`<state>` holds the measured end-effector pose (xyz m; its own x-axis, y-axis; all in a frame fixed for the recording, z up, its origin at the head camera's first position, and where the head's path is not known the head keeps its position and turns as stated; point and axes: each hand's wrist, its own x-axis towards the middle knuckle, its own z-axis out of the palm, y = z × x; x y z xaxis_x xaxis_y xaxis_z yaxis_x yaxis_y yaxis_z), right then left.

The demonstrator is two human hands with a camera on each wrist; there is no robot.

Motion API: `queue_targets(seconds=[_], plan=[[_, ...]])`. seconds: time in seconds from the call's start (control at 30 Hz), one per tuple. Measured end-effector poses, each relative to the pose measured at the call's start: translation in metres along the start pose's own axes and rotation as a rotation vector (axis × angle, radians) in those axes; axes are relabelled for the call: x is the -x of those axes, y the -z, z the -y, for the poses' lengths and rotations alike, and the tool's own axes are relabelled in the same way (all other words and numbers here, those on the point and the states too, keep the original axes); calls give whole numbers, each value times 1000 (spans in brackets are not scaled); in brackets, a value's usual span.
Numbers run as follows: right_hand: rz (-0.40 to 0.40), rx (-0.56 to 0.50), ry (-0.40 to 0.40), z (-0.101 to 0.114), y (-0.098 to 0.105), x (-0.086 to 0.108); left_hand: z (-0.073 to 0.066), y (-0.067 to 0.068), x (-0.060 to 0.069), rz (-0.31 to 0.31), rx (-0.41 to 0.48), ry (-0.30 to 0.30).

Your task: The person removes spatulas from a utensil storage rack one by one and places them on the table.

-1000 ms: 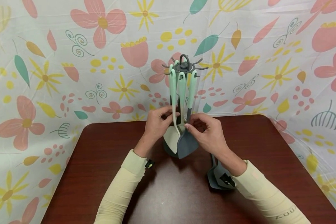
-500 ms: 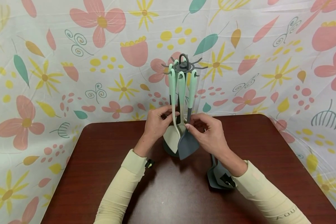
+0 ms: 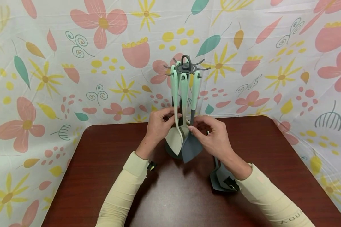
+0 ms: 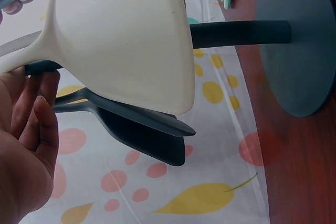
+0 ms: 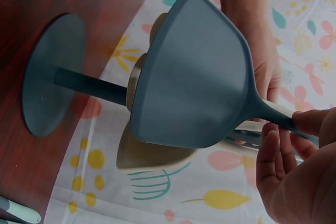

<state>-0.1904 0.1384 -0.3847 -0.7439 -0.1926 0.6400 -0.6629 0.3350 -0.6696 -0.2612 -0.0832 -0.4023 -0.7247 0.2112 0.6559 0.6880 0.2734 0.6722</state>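
Observation:
A dark utensil stand (image 3: pixel 184 67) with a ring of hooks stands upright on the table, mint-handled utensils hanging from it. My left hand (image 3: pixel 159 125) grips its pole behind a cream spatula (image 3: pixel 174 141). That spatula's blade (image 4: pixel 121 35) fills much of the left wrist view, two dark spatula blades (image 4: pixel 142 127) behind it. My right hand (image 3: pixel 213 134) pinches the neck of a dark grey spatula (image 3: pixel 192 147), whose mint handle hangs on a front-right hook. In the right wrist view my right thumb and fingers (image 5: pixel 299 166) close on that neck below the grey blade (image 5: pixel 197 72).
More dark-headed utensils (image 3: pixel 223 179) lie on the brown table (image 3: pixel 108 164), partly under my right forearm. The stand's round base (image 5: pixel 52 77) rests on the tabletop. A flowered cloth (image 3: pixel 54 104) hangs close behind the table.
The dark grey spatula's blade has swung slightly to the right and down in the head view, with my right hand following a little. My left hand stays in place.

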Motion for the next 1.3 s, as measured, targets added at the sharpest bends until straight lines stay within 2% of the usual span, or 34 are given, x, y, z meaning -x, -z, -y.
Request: queue_targets(seconds=[0.3, 0.67, 1.3], plan=[[-8, -4, 11, 2, 0, 1, -1, 0, 1, 4, 13, 15], [-15, 4, 19, 40, 3, -1, 0, -1, 2, -4, 15, -2], [-8, 3, 16, 45, 6, -1, 0, -1, 1, -14, 12, -14]])
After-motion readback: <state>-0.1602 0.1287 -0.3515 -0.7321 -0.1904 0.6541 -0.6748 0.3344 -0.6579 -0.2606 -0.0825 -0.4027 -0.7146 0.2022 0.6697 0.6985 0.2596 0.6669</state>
